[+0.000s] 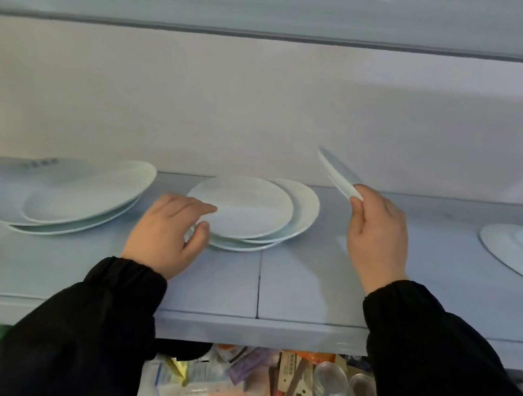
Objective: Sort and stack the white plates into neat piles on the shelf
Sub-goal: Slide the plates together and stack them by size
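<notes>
On the pale blue shelf (292, 285) a loose pile of white plates (252, 210) sits in the middle, its plates offset from one another. My left hand (169, 232) rests at the pile's left rim, fingers on the top plate and thumb at the edge below. My right hand (377, 243) holds a small white plate (339, 175) tilted edge-on in the air, to the right of and above the pile. Another untidy pile of larger white plates (64, 198) lies at the left.
More white plates (522, 255) lie at the shelf's right end, partly cut off. An upper shelf board (278, 7) hangs overhead. Below the shelf's front edge, packets, a box and foil cups (331, 389) fill a lower level.
</notes>
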A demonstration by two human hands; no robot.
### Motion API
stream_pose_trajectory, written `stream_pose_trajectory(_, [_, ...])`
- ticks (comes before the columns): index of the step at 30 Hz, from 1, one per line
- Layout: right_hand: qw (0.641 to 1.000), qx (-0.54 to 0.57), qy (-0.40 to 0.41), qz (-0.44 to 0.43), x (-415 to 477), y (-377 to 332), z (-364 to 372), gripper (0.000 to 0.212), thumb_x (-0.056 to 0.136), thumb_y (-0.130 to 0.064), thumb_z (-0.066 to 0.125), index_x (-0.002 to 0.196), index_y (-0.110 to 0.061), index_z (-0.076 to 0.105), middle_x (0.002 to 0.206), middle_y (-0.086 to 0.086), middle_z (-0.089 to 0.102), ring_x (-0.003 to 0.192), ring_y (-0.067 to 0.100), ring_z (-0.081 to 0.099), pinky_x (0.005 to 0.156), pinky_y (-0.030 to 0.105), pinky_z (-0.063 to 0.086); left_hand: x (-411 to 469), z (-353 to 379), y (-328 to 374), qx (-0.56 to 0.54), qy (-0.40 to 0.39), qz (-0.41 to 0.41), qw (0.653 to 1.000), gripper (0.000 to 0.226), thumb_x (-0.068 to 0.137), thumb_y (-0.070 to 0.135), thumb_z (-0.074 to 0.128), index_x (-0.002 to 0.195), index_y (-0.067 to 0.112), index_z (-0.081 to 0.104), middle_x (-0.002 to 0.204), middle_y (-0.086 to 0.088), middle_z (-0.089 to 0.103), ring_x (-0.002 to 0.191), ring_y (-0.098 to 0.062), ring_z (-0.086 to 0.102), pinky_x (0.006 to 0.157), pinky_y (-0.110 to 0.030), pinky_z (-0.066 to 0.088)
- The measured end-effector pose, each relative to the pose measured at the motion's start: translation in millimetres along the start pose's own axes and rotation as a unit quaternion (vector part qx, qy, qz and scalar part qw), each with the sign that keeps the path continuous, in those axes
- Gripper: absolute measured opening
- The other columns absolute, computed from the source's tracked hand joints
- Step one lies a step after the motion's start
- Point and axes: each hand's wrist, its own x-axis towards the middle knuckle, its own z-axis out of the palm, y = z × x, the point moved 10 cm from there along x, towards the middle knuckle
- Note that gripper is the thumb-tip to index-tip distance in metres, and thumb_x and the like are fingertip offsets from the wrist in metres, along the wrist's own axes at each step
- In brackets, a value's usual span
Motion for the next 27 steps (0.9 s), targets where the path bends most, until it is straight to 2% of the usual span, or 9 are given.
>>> stream_pose_trajectory(5, [0.996,0.022,-0.008,-0.081,-5.0,-46.9,23.6,0.021,0.096,-0.008,0.050,0.108,-0.006,0.067,0.089,0.009,0.067,0.087,0.020,0.049,0.081,0.039,0.040,-9.5,-17.8,-56.4,-0.004,0.012,-0.064,0.998,0.040,0.089,0.029,0.043,0.111,0.010,0.071,0.107,-0.005,0.070,0.104,-0.030,0.056,0.094,-0.029,0.037])
stream_pose_trajectory(9, [0.989,0.027,-0.048,-0.139,-11.0,-67.4,43.7,0.021,0.088,0.001,0.055,0.102,-0.006,0.069,0.088,0.007,0.067,0.086,0.029,0.057,0.086,0.036,0.039,-13.8,-19.4,-70.4,-0.028,0.016,-0.103,0.994,0.045,0.089,0.035,0.040,0.113,0.012,0.070,0.111,-0.002,0.069,0.111,-0.026,0.053,0.095,-0.026,0.036])
stream_pose_trajectory(11, [0.983,0.013,-0.079,-0.168,-15.9,-73.0,53.2,0.027,0.083,0.007,0.056,0.102,-0.007,0.070,0.090,0.005,0.068,0.090,0.030,0.057,0.097,0.041,0.040,-13.7,-15.8,-70.3,-0.039,0.011,-0.105,0.994,0.046,0.088,0.036,0.039,0.113,0.012,0.070,0.110,-0.001,0.069,0.111,-0.026,0.053,0.095,-0.027,0.036])
stream_pose_trajectory(14, [0.974,-0.029,-0.131,-0.183,-22.3,-69.9,67.7,0.036,0.077,0.011,0.058,0.104,-0.009,0.070,0.095,0.004,0.068,0.097,0.029,0.056,0.112,0.044,0.028,-13.1,-11.8,-69.7,-0.049,0.004,-0.103,0.993,0.046,0.088,0.036,0.038,0.113,0.013,0.070,0.107,0.000,0.068,0.110,-0.025,0.052,0.094,-0.026,0.036])
stream_pose_trajectory(16, [0.970,-0.040,-0.161,-0.178,-25.8,-65.8,74.1,0.035,0.081,0.003,0.052,0.106,-0.012,0.070,0.098,0.004,0.069,0.101,0.029,0.056,0.112,0.049,0.028,-13.5,-10.8,-70.9,-0.050,0.002,-0.107,0.993,0.046,0.088,0.037,0.038,0.114,0.015,0.070,0.108,0.001,0.068,0.112,-0.023,0.051,0.094,-0.025,0.035])
stream_pose_trajectory(19, [0.969,-0.035,-0.202,-0.141,-29.0,-59.4,79.4,0.039,0.085,-0.016,0.038,0.106,-0.020,0.071,0.100,-0.002,0.068,0.107,0.028,0.056,0.104,0.057,0.037,-14.3,-9.5,-73.0,-0.055,-0.002,-0.115,0.992,0.048,0.088,0.040,0.036,0.115,0.016,0.069,0.110,0.004,0.067,0.113,-0.021,0.050,0.095,-0.024,0.034])
stream_pose_trajectory(22, [0.973,-0.018,-0.215,-0.087,-28.9,-50.5,79.9,0.037,0.084,-0.029,0.039,0.099,-0.023,0.073,0.103,-0.005,0.066,0.118,0.028,0.054,0.105,0.054,0.036,-15.4,-7.5,-73.3,-0.060,-0.008,-0.121,0.991,0.051,0.087,0.042,0.035,0.116,0.017,0.069,0.111,0.004,0.067,0.114,-0.020,0.048,0.095,-0.024,0.034])
stream_pose_trajectory(25, [0.973,-0.028,-0.221,-0.063,-30.2,-45.1,81.3,0.035,0.082,-0.041,0.045,0.099,-0.024,0.071,0.118,0.001,0.064,0.134,0.029,0.043,0.110,0.050,0.032,-16.3,-6.7,-72.9,-0.057,-0.011,-0.120,0.991,0.051,0.088,0.042,0.035,0.117,0.018,0.068,0.111,0.005,0.067,0.114,-0.020,0.048,0.095,-0.024,0.034])
stream_pose_trajectory(27, [0.972,-0.034,-0.226,-0.056,-31.0,-43.6,82.4,0.037,0.081,-0.047,0.047,0.100,-0.025,0.070,0.126,0.004,0.062,0.137,0.028,0.039,0.112,0.048,0.031,-16.7,-6.7,-72.9,-0.055,-0.013,-0.122,0.991,0.050,0.088,0.042,0.035,0.118,0.018,0.068,0.112,0.006,0.067,0.114,-0.019,0.048,0.095,-0.024,0.034])
